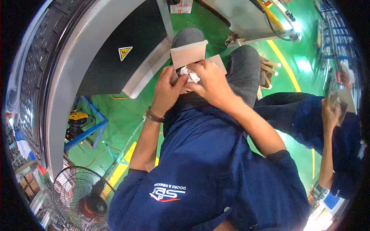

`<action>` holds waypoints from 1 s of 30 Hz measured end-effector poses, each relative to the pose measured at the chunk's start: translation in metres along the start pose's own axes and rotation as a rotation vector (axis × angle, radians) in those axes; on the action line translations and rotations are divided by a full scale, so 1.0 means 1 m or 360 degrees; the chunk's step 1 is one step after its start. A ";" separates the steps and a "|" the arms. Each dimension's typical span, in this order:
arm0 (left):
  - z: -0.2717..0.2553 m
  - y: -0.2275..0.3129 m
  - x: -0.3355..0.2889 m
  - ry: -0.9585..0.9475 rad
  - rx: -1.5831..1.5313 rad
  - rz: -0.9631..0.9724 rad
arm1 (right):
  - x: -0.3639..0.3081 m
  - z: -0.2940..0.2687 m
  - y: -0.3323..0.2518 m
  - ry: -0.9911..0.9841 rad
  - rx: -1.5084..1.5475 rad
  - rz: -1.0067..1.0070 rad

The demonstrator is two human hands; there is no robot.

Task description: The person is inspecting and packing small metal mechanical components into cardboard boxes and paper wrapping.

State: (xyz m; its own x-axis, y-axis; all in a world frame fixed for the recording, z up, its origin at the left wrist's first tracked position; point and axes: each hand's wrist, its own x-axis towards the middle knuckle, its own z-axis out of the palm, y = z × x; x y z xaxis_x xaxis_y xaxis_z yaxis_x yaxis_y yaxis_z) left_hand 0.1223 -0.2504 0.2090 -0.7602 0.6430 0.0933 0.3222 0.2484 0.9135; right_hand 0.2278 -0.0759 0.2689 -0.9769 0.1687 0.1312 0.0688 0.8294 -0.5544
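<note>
A small cardboard box [188, 55] with its flaps spread rests at my lap, pale on the inside of the flaps. My left hand [166, 87] grips the box's left side, its thumb reaching over the opening. Between my hands a crumpled white wrapping [190, 74] shows at the box's mouth; whether it is paper or plastic I cannot tell. The fingers of my right hand [212, 82] are closed on this wrapping, against the box's right side. What lies under it is hidden by my fingers.
A large grey and black machine [127, 23] curves along the left. Below it stand a blue metal frame [101, 125] and a fan [86, 200]. Close on my right, a co-worker's hand [330, 111] holds a pale flat piece. Wooden offcuts [268, 67] lie on the green floor.
</note>
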 end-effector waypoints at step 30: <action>0.008 0.005 0.014 0.0075 0.0049 -0.0049 | 0.002 -0.001 0.034 0.0072 0.0408 -0.0060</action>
State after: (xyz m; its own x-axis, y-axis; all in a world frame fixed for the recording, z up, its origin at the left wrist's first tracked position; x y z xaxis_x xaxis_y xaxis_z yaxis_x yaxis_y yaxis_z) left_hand 0.1174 -0.2345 0.2116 -0.7956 0.6000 0.0845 0.3148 0.2902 0.9037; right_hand 0.2288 -0.0467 0.2515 -0.9674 0.1687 0.1888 -0.0265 0.6742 -0.7381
